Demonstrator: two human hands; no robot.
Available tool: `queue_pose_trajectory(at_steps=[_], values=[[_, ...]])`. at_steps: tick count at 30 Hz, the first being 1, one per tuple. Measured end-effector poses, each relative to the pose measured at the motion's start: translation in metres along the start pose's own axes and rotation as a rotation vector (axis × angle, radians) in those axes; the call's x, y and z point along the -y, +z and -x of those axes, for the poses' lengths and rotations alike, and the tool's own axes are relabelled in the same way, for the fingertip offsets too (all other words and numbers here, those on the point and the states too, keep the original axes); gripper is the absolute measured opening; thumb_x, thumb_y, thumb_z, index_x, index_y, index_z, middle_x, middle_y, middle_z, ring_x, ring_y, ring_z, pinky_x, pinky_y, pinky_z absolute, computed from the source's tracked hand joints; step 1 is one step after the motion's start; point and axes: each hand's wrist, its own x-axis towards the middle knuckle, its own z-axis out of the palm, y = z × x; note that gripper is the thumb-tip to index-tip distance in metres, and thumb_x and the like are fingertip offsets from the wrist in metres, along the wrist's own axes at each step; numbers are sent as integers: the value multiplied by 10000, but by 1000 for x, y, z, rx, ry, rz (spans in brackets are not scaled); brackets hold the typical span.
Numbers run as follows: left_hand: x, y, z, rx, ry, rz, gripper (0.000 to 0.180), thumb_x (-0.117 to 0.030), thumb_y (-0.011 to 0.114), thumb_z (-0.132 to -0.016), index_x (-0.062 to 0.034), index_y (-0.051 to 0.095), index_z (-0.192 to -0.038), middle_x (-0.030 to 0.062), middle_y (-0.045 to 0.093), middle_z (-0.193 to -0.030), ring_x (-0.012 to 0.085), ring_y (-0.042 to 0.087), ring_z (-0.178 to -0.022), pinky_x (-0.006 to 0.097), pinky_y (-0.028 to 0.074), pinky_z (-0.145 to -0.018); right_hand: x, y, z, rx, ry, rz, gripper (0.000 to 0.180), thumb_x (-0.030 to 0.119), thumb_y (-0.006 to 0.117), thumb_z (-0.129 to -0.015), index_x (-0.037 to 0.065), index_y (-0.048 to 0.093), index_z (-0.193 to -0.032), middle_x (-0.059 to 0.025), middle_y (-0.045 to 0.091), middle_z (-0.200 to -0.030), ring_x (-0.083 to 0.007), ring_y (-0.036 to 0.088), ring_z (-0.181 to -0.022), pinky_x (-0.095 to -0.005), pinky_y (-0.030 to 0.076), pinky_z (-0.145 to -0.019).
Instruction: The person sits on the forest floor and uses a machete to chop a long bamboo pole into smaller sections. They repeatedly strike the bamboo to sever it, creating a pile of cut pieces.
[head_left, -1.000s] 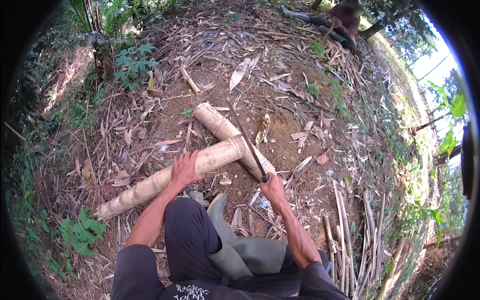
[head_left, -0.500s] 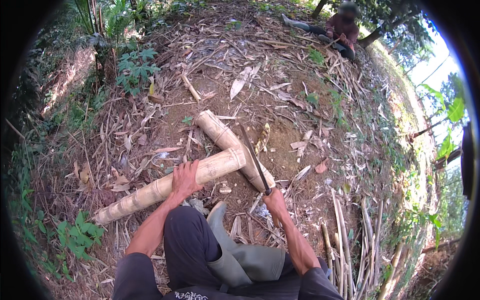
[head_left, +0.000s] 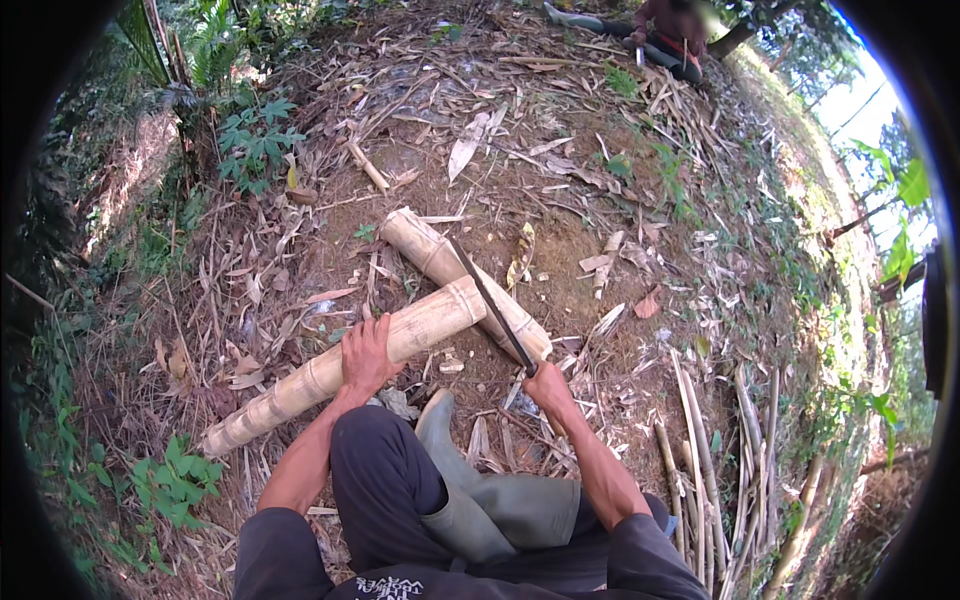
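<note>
A thick length of pale, jointed bamboo [head_left: 310, 382] slants up from the lower left. My left hand [head_left: 369, 356] grips it from above near its far end, fingers laid over the round side. That end rests across a second, shorter bamboo piece [head_left: 424, 248] lying on the ground. My right hand [head_left: 546, 388] is closed round the handle of a machete [head_left: 500, 320], most of the handle hidden in the fist. The long dark blade points away and to the left, along the cut end of the held bamboo; whether it touches cannot be told.
My crossed legs in rubber boots [head_left: 470, 515] are close below the bamboo. Thin split poles [head_left: 702, 470] lie at the right. Dry leaves and chips cover the soil. Another person [head_left: 668, 45] sits at the far right. Leafy plants [head_left: 172, 480] grow at the left.
The machete blade has swung left, closer against the bamboo's end. My left hand keeps its hold. The whole view has shifted slightly, and the far person sits higher in it.
</note>
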Motion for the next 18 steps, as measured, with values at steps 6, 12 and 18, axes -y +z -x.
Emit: queue_pose_trajectory(at_steps=[6,12,18], values=[[3,-1,9,-9,-34,-22,1003,-382,904,-527,-82,460,-1375,116,514,-1198,295,511,-1114,468,384,-982,107,-60,33,-175,-144,-330,214,87,632,-786,-70,620,-932,-144,599,-650,-225,576,-609,-391,471,-598],[1,-3,6,-49,-17,-38,999,-369,906,-529,-77,456,-1371,115,515,-1201,292,512,-1115,469,384,-990,89,-36,13,-197,-208,-435,250,81,637,-792,-70,638,-991,-151,599,-649,-256,575,-588,-400,473,-607],[-4,-22,14,56,-14,17,979,-350,895,-530,-68,454,-1358,126,537,-1194,300,519,-1121,469,388,-977,27,-29,26,-17,-115,-35,324,98,623,-738,-96,630,-997,-290,647,-737,-423,659,-690,-484,500,-679]])
